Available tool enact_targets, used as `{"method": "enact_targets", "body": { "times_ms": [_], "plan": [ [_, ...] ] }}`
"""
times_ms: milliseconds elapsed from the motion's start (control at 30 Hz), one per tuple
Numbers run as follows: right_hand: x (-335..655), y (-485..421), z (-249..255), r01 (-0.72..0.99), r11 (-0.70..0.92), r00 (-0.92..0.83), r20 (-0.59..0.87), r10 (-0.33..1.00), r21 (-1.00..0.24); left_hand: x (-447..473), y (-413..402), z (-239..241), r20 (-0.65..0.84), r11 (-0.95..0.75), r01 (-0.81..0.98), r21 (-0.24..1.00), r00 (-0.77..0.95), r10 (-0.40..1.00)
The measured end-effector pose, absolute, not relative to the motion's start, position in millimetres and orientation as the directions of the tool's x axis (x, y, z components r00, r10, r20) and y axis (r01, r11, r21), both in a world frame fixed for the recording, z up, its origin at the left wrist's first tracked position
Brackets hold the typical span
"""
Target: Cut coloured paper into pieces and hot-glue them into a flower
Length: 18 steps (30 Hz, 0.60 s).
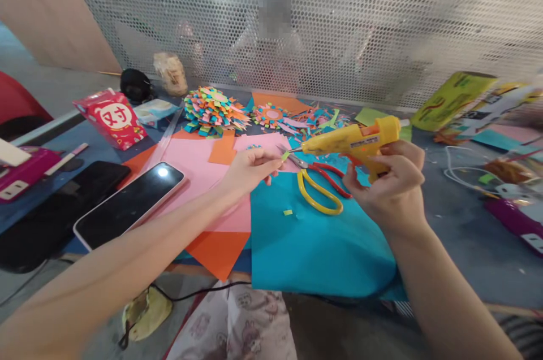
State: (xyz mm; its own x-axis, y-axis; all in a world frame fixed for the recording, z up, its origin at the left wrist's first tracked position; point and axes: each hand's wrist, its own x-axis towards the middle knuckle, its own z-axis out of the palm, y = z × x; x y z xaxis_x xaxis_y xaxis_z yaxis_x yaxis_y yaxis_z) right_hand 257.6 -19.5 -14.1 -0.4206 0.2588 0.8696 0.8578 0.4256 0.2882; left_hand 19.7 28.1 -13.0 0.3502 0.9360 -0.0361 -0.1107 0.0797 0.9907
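Inspector A: "Hazard?"
Inspector B: "Left hand (258,168) pinches a green paper strip (285,155) right at the glue gun (348,139) nozzle; misjudged aim or a jerk could, in my judgement, burn skin."
Inspector A: "Gun's location, orientation?"
Inspector B: "Gripped in the right hand (392,176), over scissors (301,182) and blue paper (314,252); long axis crosswise, nozzle pointing left."

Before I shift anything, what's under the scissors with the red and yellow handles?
Turquoise paper shows under the handles of the scissors, with pink paper near the blade tips. Whatever lies directly beneath them is covered.
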Motion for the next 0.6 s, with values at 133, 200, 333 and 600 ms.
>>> {"method": "enact_targets", "body": {
  "times_ms": [133,200,333,600],
  "plan": [
    [257.1,-20.4,-11.5,0.847,0.426,-0.453,0.850,0.268,0.317,20.1,29.6,-15.5,-0.024,0.079,-0.149,0.986,0.337,0.941],
    [256.7,-21.8,-10.5,0.853,0.423,-0.445,0.849,0.284,0.305,20.6,30.4,-16.4,-0.021,0.080,-0.164,0.983,0.332,0.943],
    [255.9,-23.8,-9.3,0.853,0.434,-0.440,0.847,0.300,0.289,20.9,30.3,-16.2,-0.023,0.085,-0.178,0.980,0.325,0.945],
    [256.5,-25.5,-10.8,0.856,0.439,-0.438,0.835,0.332,0.274,19.4,29.6,-15.4,-0.017,0.075,-0.153,0.985,0.350,0.936]
  ]
}}
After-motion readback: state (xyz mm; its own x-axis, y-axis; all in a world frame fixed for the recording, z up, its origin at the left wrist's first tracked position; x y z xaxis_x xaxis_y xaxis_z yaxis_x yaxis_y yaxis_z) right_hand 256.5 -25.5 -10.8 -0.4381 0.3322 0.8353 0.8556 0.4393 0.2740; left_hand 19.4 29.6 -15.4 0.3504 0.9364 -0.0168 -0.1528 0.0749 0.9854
